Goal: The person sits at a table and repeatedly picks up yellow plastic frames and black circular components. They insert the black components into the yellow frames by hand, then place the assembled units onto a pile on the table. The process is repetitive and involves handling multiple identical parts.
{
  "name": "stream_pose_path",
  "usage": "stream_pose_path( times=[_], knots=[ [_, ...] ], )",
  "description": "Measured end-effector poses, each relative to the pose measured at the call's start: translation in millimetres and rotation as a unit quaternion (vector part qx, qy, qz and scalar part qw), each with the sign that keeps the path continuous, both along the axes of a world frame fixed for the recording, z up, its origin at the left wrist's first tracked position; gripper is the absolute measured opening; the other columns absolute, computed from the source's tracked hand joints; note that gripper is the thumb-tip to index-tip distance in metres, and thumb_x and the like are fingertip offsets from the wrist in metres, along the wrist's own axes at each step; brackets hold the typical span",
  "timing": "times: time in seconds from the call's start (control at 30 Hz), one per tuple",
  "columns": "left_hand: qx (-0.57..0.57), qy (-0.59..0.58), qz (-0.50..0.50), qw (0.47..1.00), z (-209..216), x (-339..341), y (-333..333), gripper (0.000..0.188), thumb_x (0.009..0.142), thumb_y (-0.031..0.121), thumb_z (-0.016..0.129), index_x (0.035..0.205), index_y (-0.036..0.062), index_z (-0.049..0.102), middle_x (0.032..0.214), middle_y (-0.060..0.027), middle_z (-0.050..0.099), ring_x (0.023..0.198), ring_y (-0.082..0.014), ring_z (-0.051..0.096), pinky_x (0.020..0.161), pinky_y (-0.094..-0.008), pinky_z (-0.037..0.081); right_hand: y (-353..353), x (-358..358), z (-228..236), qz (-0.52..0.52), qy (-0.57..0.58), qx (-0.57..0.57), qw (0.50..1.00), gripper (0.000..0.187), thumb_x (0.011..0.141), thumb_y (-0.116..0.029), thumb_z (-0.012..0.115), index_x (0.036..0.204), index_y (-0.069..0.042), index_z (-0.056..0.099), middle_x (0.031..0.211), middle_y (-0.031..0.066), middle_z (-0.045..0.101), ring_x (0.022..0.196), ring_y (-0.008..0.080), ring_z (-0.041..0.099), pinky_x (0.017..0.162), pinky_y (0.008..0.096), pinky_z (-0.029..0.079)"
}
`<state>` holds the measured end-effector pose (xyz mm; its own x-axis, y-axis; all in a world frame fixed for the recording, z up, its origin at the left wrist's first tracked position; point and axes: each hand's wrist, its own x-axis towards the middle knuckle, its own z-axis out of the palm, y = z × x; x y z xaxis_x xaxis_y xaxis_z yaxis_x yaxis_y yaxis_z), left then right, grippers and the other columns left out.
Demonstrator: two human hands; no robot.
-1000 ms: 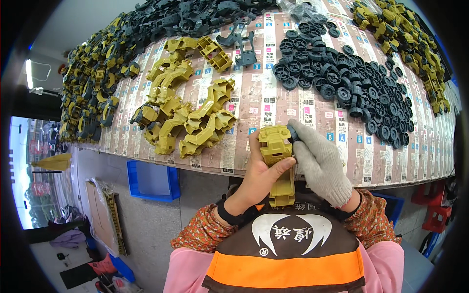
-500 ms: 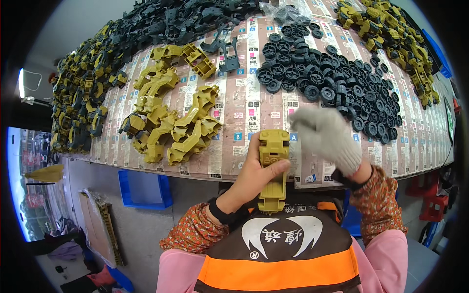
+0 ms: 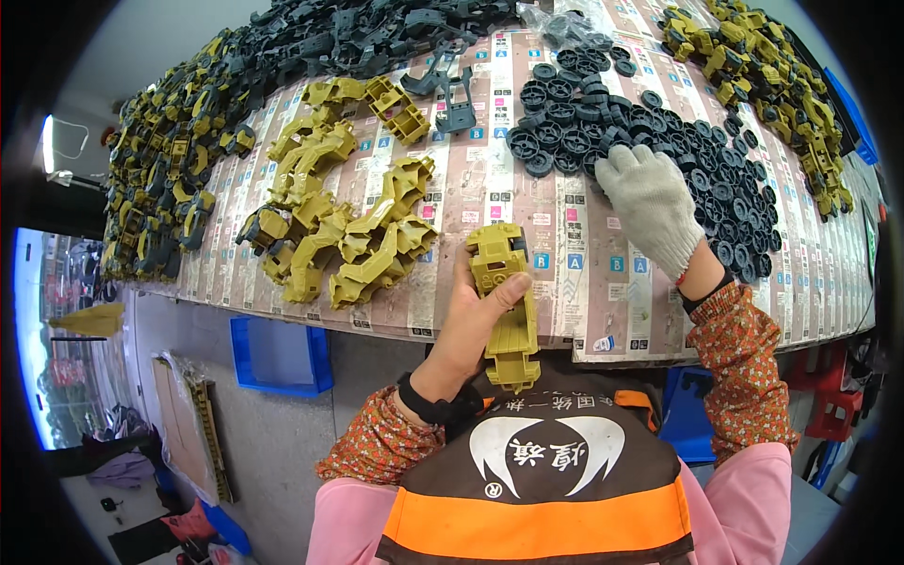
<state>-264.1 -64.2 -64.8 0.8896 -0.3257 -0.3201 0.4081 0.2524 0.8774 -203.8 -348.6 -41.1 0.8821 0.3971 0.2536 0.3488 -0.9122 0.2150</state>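
My bare left hand is wrapped round a yellow plastic toy truck body, with the thumb across its upper face. The body stands lengthwise over the table's front edge, and a dark wheel shows at its far right side. In a knitted pale glove, my right hand reaches onto the near left side of a pile of black toy wheels. Its fingers are bent downward; the tips are hidden, and so is anything pinched in them. Left of the truck body lie several loose yellow body shells.
Dark plastic chassis parts are heaped along the back, with one chassis frame apart from them. Yellow-and-black toy vehicles are piled at the left and far right. A blue bin sits below the table's front edge.
My right hand has gone from beside the truck body up onto the wheels. My left hand, still gripping the body, has shifted slightly left. A dark wheel now shows on the body's right side.
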Motion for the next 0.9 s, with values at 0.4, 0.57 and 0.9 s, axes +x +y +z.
stream_pose_path(
  times=[0.4, 0.57, 0.9],
  knots=[
    [-0.07, 0.035, 0.03, 0.996, -2.5, 4.5, 5.2, 0.056, 0.101, 0.014, 0.077, 0.145, 0.0102, 0.042, 0.119, -0.0059, 0.061, 0.105, -0.0169, 0.068, 0.08, -0.0377, 0.065, 19.6, -47.7, 14.3, -0.039, 0.189, 0.236, 0.952, 0.025, 0.089, -0.012, 0.071, 0.113, -0.006, 0.068, 0.102, 0.0194, 0.068, 0.102, 0.0405, 0.068, 0.088, 0.0487, 0.056],
    [-0.119, 0.061, 0.043, 0.99, 1.3, 2.6, 5.2, 0.051, 0.103, 0.023, 0.075, 0.143, 0.0127, 0.045, 0.119, -0.0044, 0.061, 0.103, -0.0175, 0.068, 0.081, -0.0362, 0.065, 29.8, -55.0, 3.8, 0.041, 0.176, 0.185, 0.966, 0.036, 0.085, -0.007, 0.071, 0.12, -0.004, 0.064, 0.113, 0.018, 0.065, 0.107, 0.0398, 0.066, 0.089, 0.0479, 0.056],
    [-0.148, 0.02, 0.094, 0.984, -6.0, -1.5, 1.8, 0.043, 0.104, 0.03, 0.074, 0.136, 0.0149, 0.049, 0.112, -0.0021, 0.063, 0.096, -0.0146, 0.068, 0.08, -0.0343, 0.063, 68.9, -106.7, 24.2, -0.04, 0.432, 0.647, 0.627, 0.043, 0.102, -0.011, 0.06, 0.143, 0.002, 0.058, 0.122, 0.0154, 0.069, 0.104, 0.0258, 0.071, 0.091, 0.0381, 0.056]
  ],
)
